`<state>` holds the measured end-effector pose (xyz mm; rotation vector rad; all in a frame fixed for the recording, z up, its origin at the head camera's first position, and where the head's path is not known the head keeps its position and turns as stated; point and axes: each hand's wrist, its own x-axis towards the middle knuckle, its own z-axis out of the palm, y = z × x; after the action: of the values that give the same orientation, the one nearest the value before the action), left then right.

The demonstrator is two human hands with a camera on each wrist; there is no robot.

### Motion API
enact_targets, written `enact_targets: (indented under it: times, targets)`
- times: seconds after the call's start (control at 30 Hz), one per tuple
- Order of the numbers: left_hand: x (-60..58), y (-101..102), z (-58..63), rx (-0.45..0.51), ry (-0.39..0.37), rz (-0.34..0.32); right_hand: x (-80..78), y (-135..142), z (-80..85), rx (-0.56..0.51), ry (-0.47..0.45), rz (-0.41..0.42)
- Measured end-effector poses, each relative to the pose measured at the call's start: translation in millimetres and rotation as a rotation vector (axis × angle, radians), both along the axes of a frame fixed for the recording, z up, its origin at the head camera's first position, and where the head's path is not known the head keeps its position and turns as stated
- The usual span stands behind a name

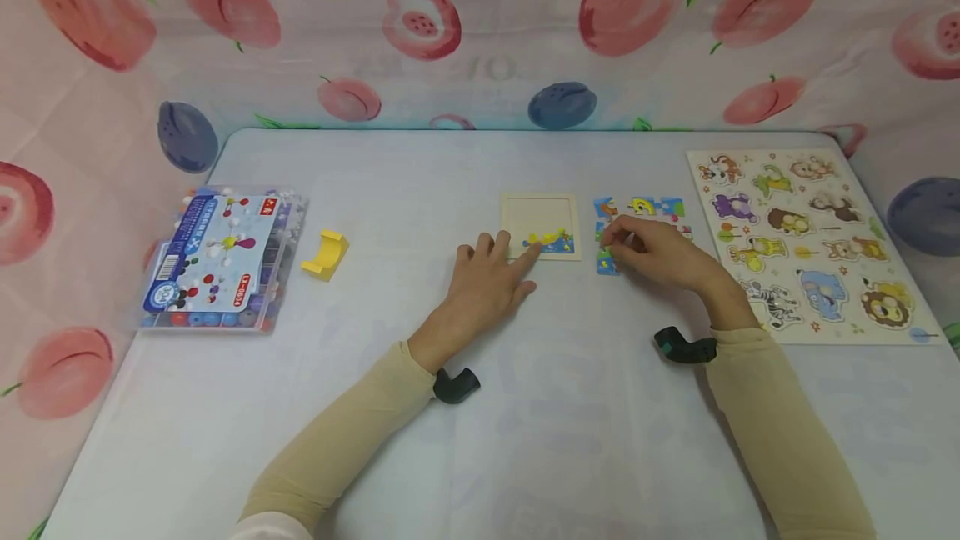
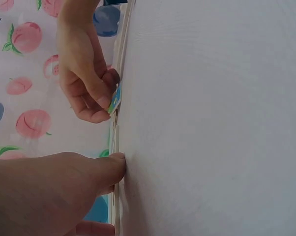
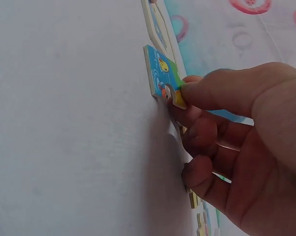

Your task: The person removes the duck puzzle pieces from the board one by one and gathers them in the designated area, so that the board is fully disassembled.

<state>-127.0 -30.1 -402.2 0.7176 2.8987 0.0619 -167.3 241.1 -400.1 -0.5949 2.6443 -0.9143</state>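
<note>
A small square puzzle tray (image 1: pixel 577 223) lies mid-table, with blue and yellow puzzle pieces (image 1: pixel 557 242) along its lower inside edge. My left hand (image 1: pixel 487 283) rests beside the tray, fingers spread and the index fingertip on the pieces at its lower part. To the right of the tray, my right hand (image 1: pixel 656 255) pinches a puzzle piece (image 3: pixel 160 71) between thumb and fingers; the piece is blue and green with a little yellow duck. Loose puzzle pieces (image 1: pixel 652 207) lie behind and around this hand, which partly hides them.
At the right lies a large animal puzzle board (image 1: pixel 821 223). A clear box of coloured beads (image 1: pixel 213 261) stands on the left, with a yellow curved block (image 1: pixel 326 255) near it. A fruit-print cloth (image 1: pixel 420 73) hangs behind the white table (image 1: pixel 555 440).
</note>
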Motion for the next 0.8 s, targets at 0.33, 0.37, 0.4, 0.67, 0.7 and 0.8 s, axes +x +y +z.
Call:
enact_targets:
  times: [0.33,0.37,0.4,0.67,0.7,0.8]
  targets:
    - [-0.2,0,-0.4,-0.005,0.005,0.000,-0.9,-6,-1.3,-0.025,0.026,-0.030]
    - [-0.2,0,-0.2,-0.007,0.006,0.001,-1.4,-9,-1.3,-0.034,0.032,-0.022]
    - [-0.2,0,0.0,-0.007,0.006,0.002,-2.2,-11,-1.6,-0.043,0.038,-0.010]
    - [3.1,4,2.2,-0.045,-0.003,0.023,-16.7,-41,2.4,-0.095,0.001,0.058]
    - [4.4,6,3.4,-0.059,-0.015,0.023,-19.2,-45,3.2,-0.097,-0.019,0.063]
    - [7.9,15,7.0,-0.103,-0.054,0.022,-26.0,-52,3.2,-0.072,-0.071,0.082]
